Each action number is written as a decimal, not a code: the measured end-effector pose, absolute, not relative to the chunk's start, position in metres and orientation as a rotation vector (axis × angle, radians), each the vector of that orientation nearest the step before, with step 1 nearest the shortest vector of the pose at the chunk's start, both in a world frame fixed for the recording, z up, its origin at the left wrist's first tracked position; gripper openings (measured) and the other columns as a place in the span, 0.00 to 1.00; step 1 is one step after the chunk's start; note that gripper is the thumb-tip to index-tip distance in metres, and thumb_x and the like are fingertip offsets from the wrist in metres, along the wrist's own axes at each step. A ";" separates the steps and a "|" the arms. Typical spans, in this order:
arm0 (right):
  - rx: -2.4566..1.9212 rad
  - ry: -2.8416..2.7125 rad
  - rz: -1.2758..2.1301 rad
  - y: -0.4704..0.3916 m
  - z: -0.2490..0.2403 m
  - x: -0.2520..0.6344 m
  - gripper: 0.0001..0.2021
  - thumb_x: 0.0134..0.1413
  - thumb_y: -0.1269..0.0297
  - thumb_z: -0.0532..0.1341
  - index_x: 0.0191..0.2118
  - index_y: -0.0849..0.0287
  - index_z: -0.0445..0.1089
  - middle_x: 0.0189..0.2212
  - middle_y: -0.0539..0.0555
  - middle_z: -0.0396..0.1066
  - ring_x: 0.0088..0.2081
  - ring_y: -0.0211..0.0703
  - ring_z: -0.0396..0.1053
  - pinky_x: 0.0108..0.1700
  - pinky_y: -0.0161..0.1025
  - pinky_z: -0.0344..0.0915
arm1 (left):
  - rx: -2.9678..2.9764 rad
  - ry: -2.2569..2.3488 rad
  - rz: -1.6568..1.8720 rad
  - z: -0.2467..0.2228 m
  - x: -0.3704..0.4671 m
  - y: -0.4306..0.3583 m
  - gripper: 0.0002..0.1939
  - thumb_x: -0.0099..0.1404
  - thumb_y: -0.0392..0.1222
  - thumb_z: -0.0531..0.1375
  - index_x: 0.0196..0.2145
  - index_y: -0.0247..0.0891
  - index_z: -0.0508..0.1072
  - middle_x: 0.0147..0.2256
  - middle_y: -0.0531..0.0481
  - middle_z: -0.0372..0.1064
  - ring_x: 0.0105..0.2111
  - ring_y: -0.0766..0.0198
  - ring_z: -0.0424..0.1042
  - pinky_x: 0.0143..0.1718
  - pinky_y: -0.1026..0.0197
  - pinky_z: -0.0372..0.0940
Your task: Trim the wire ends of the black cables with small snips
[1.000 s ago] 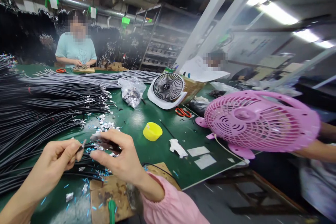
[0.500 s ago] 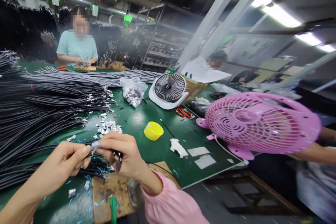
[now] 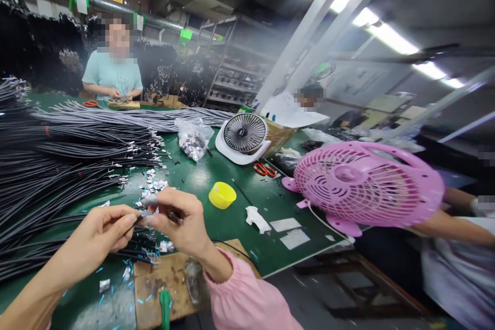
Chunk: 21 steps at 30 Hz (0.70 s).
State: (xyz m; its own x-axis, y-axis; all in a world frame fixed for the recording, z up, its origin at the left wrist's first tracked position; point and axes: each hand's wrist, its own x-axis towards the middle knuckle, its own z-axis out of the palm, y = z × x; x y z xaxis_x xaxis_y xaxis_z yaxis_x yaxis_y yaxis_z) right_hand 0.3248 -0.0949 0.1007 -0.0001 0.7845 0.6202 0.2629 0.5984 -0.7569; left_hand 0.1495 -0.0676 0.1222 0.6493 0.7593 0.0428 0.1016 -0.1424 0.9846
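Observation:
Pinched between thumb and fingers of my left hand [image 3: 110, 229] is a black cable [image 3: 136, 220], its end pointing toward the right hand. My right hand [image 3: 181, 216] is beside that end, with grey covering on the index fingertip and thumb and forefinger slightly parted. A small dark metal tool [image 3: 176, 215] is tucked in its curled fingers, mostly hidden, so its kind is unclear. Crumpled silver foil scraps [image 3: 157, 181] lie just beyond the hands. Below them sits a worn wooden block [image 3: 154, 283] with a green strip [image 3: 165, 307] and several blue bits.
Bundles of black cables [image 3: 77, 149] cover the left side, grey cables [image 3: 174, 117] behind. On the green table [image 3: 197, 180] stand a yellow cup [image 3: 222, 195], a white fan [image 3: 245, 134], a pink fan [image 3: 363, 185], orange-handled scissors [image 3: 265, 169] and a plastic bag [image 3: 194, 139]. Two people sit nearby.
My right thumb and forefinger have parted and the tool sits further inside the hand. A silver foil piece now shows below the right hand. The view has shifted slightly.

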 end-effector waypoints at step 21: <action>-0.965 -1.361 0.681 -0.094 0.092 0.319 0.07 0.51 0.59 0.70 0.30 0.56 0.82 0.27 0.54 0.81 0.28 0.45 0.79 0.30 0.38 0.76 | 1.629 0.722 0.563 0.116 0.149 -0.062 0.37 0.57 0.79 0.56 0.24 0.38 0.75 0.14 0.64 0.42 0.17 0.72 0.39 0.17 0.65 0.42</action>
